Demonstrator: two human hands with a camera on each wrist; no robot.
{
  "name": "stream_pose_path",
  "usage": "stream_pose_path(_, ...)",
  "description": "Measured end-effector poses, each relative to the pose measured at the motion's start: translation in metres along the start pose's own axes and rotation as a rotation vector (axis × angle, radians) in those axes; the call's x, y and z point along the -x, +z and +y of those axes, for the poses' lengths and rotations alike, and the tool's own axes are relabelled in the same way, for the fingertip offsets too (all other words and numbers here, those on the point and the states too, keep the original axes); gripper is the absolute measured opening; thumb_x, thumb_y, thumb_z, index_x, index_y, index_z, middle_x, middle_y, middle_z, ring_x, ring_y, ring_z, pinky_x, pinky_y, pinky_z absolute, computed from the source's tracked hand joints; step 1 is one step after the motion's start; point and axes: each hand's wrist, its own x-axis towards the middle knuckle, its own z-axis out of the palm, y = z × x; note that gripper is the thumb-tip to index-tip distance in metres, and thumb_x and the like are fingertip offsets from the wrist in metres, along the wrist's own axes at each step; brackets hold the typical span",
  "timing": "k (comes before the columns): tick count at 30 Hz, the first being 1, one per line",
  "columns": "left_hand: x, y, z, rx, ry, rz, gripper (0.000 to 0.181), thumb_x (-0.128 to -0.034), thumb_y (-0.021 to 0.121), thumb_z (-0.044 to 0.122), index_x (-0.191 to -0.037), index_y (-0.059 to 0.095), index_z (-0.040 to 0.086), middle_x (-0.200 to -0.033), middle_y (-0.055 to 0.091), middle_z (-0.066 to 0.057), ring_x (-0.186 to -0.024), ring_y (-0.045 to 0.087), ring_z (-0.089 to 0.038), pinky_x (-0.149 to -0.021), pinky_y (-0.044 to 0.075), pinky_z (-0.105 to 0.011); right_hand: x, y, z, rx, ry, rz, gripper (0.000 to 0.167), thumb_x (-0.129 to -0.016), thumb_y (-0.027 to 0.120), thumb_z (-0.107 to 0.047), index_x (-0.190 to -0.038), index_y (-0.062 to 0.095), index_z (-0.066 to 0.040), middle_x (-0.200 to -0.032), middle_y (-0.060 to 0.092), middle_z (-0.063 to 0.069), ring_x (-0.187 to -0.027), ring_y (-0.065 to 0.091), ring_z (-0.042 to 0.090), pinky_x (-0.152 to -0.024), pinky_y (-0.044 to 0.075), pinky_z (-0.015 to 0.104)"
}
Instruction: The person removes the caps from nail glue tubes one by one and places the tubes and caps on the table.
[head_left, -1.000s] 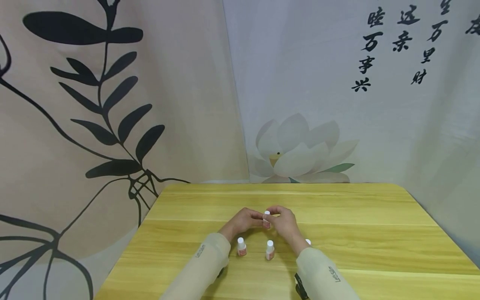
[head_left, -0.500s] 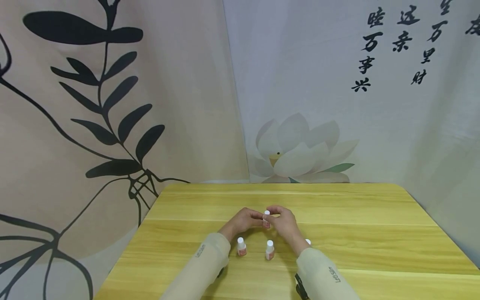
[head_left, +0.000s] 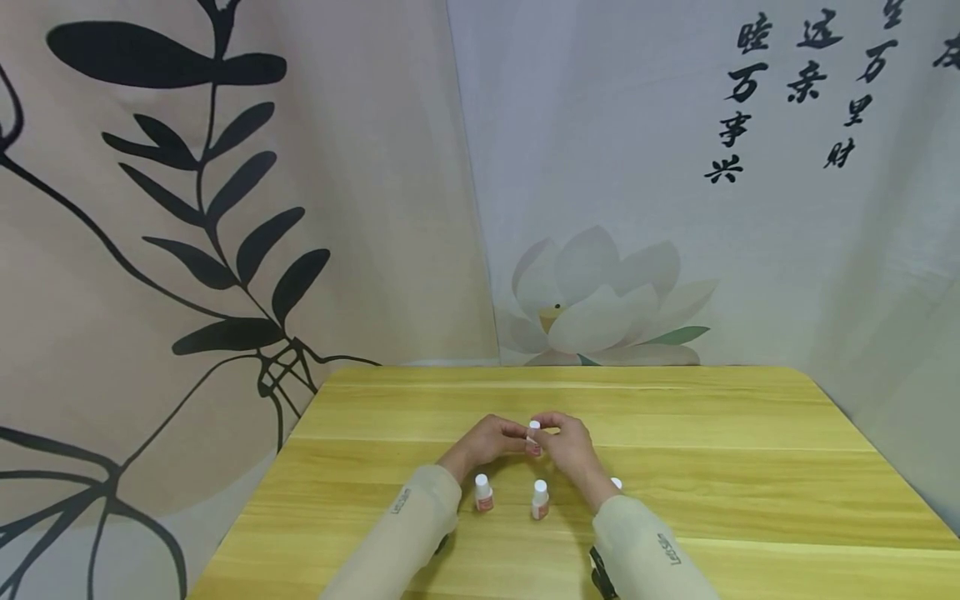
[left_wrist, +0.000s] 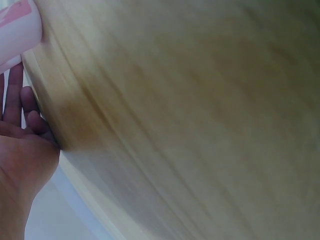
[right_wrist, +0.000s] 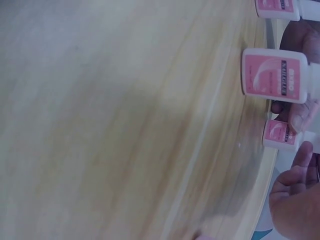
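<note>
A small white nail glue bottle [head_left: 533,447] with a pink label stands upright between both hands, its base at the tabletop. My left hand [head_left: 487,440] pinches it from the left with the fingertips. From the right, my right hand [head_left: 570,446] has thumb and index finger round its upper part near the white cap. Nearer the body stand two like bottles, a left nail glue bottle [head_left: 483,493] and a middle nail glue bottle [head_left: 540,500]. The right wrist view shows the held bottle [right_wrist: 280,134] behind the larger-looking middle bottle [right_wrist: 274,75].
Behind the right wrist, only the white cap of another bottle [head_left: 617,483] shows. All stand on a yellow wood-grain table [head_left: 735,467]. A printed curtain [head_left: 390,183] with leaves, a lotus and Chinese characters hangs behind the table's far edge.
</note>
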Motion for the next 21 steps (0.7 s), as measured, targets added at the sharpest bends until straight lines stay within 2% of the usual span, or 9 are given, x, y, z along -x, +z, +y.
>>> stream_pose_path(7, -0.0002, 0.0005, 0.0002, -0.007, -0.011, -0.001, 0.02, -0.0881, 0.076, 0.031, -0.104, 0.079, 0.019, -0.101, 0.075, 0.008, -0.109, 0.06, -0.012, -0.105, 0.04, -0.046, -0.0012, -0.0009, 0.0004, 0.004, 0.026, 0.03, 0.028, -0.093, 0.07, -0.021, -0.117, 0.068, -0.005, -0.115, 0.066, 0.006, -0.102, 0.059, 0.024, -0.081, 0.05, 0.038)
stream_pose_path(16, -0.0009, 0.0004, 0.0003, 0.005, -0.013, -0.01, 0.018, -0.0893, 0.075, 0.031, -0.103, 0.079, 0.02, -0.1, 0.075, 0.007, -0.11, 0.06, -0.013, -0.106, 0.039, -0.047, -0.0001, -0.0013, -0.0009, -0.003, 0.033, 0.025, 0.022, -0.095, 0.068, -0.021, -0.111, 0.07, -0.008, -0.113, 0.065, 0.006, -0.1, 0.058, 0.025, -0.079, 0.05, 0.037)
stream_pose_path(21, -0.0011, 0.0009, -0.0001, 0.005, -0.009, -0.012, 0.018, -0.0896, 0.075, 0.03, -0.104, 0.079, 0.02, -0.098, 0.075, 0.007, -0.11, 0.061, -0.012, -0.106, 0.039, -0.046, -0.0005, -0.0006, -0.0003, -0.006, 0.018, 0.024, 0.023, -0.095, 0.067, -0.019, -0.114, 0.069, -0.005, -0.114, 0.066, 0.006, -0.098, 0.06, 0.023, -0.077, 0.051, 0.035)
